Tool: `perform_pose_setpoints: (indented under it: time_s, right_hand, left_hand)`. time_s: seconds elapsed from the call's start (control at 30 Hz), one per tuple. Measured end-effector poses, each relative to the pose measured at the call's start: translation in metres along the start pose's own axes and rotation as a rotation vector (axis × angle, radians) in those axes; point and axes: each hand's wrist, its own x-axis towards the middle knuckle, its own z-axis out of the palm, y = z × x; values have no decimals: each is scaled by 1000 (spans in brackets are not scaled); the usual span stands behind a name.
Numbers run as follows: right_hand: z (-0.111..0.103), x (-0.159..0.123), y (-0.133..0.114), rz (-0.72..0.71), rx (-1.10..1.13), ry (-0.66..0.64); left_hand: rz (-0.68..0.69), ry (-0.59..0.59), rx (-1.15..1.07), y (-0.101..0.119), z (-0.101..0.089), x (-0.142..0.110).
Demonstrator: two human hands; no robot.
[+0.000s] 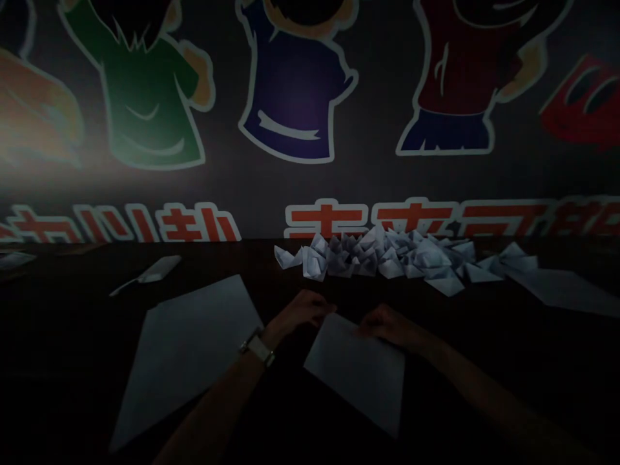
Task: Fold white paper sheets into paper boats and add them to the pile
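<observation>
The scene is very dim. A folded white sheet of paper [358, 371] lies on the dark table [484, 336] in front of me. My left hand [303, 313], with a watch on its wrist, rests at the sheet's far left corner, fingers curled down onto the edge. My right hand [387, 325] presses on the sheet's far right edge, fingers bent over it. Beyond my hands lies a heap of folded white paper boats [387, 257].
A larger flat sheet of paper [188, 352] lies to the left of my hands. Another sheet [562, 287] sits at the far right. A pale flat object [152, 271] lies at the back left. A wall with cartoon figures and red lettering [310, 129] stands behind the table.
</observation>
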Motion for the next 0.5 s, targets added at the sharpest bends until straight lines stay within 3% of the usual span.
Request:
perform_pose_setpoints:
  time_s: [0.1, 0.17, 0.3, 0.5]
  right_hand:
    - [-5, -1, -2, 47, 80, 48]
    - [-8, -2, -4, 51, 123, 71]
    - [-11, -4, -8, 19, 124, 53]
    - [-11, -7, -12, 49, 165, 9]
  left_hand:
    - [52, 7, -235, 7, -3, -5]
    - [55, -58, -349, 11, -3, -8]
    - [31, -166, -414, 9, 3, -8]
    - [129, -196, -623, 1, 11, -6]
